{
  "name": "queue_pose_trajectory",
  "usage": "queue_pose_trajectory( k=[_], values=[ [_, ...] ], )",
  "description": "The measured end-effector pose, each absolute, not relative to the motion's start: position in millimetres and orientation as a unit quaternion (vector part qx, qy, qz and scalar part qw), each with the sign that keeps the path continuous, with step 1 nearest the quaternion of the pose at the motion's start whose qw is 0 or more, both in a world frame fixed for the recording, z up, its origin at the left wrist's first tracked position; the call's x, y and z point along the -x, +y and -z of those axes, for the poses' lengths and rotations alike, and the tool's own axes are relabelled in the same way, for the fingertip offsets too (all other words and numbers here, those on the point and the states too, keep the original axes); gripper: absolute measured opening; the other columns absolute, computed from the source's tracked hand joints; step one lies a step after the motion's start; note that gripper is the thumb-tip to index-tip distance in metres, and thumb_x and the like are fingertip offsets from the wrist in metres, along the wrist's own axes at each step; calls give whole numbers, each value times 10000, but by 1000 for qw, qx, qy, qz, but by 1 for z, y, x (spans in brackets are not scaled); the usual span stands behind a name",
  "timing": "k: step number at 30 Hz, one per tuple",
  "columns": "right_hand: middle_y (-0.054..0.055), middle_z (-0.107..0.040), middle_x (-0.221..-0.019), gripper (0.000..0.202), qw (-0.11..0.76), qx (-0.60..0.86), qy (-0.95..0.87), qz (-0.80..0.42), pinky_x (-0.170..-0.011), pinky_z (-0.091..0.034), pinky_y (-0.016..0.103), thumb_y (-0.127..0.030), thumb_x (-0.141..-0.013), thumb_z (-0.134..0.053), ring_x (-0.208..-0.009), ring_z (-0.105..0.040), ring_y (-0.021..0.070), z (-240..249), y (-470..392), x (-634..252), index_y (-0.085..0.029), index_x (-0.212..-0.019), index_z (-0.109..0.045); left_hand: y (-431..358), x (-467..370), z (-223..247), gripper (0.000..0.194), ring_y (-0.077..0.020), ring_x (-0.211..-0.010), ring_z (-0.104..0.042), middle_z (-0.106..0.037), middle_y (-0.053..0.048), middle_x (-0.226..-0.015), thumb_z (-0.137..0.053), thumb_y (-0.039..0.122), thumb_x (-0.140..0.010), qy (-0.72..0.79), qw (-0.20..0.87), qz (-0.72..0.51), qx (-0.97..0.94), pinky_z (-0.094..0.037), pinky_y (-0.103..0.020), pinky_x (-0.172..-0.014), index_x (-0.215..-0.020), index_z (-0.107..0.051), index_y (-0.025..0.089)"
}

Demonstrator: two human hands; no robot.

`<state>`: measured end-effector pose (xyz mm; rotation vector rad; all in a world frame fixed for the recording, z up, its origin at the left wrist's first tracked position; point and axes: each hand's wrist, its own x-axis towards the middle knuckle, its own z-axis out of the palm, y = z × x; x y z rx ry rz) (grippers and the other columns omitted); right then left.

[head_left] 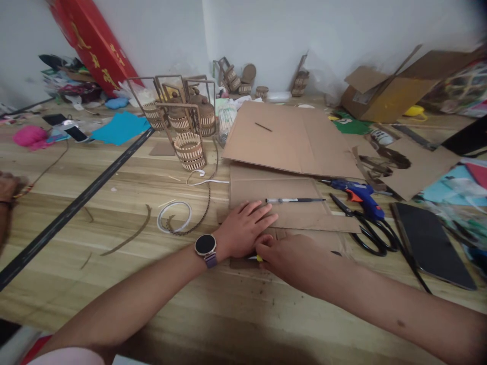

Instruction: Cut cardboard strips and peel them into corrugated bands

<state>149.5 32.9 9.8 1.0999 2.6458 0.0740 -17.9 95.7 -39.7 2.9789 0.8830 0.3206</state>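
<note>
Workbench seen from the worker's head, read from left to right. At the far left edge, part of a co-worker's hand (6,186) rests on the wooden table (125,289). Beyond it are a pink bundle (30,136), a phone (76,133) and a blue sheet (122,128); a black strip (76,208) crosses the tabletop obliquely. A red panel (95,45) with yellow characters leans against the wall. Next come slatted baskets (189,151) with tall handles, grouped upright, and, nearer the worker, a white ring (159,217) with a braided cord beside it. At centre, the left hand (243,228), a round-faced watch (205,245) at its wrist, lies palm down with fingers extended and slightly spread; it presses on the cardboard strip (315,222) and grasps nothing. Just to its right and touching it, the right hand (287,253) has its fingers curled closed about a small yellow object (259,258), mostly hidden, at the near edge of the cardboard. A pen (294,201) lies on the cardboard just beyond the strip; farther back is a large cardboard sheet (289,137). To the right are a blue glue gun (363,195), black-handled scissors (367,230) near the strip's end, an open carton (395,91) and, nearer, a dark flat slab (431,243)
</note>
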Motion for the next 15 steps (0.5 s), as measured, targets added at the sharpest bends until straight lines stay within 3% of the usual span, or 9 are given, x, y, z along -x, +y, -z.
queue_pose_trajectory(
  k=[9, 15],
  values=[
    [68, -744, -752, 254, 156, -375, 913, -28, -437, -283, 289, -308, -987, -531, -589, -687, 191, -17, 33, -149, -113, -1108, -639, 96, 16, 38, 519, -290, -1434, -355, -421, -92, -1570, -361, 465, -1045, 285, 10, -94, -954, -289, -459, -1180, -1475, -442, 187],
    [64, -727, -681, 235, 153, -378, 912, -40, -406, -264, 309, -242, -943, -566, -514, -651, 205, -14, 31, -147, -91, -1105, -644, 97, 16, 41, 520, -293, -1432, -357, -421, -92, -1569, -350, 474, -1048, 281, 1, -99, -955, -307, -461, -1167, -1474, -446, 193]
  ],
)
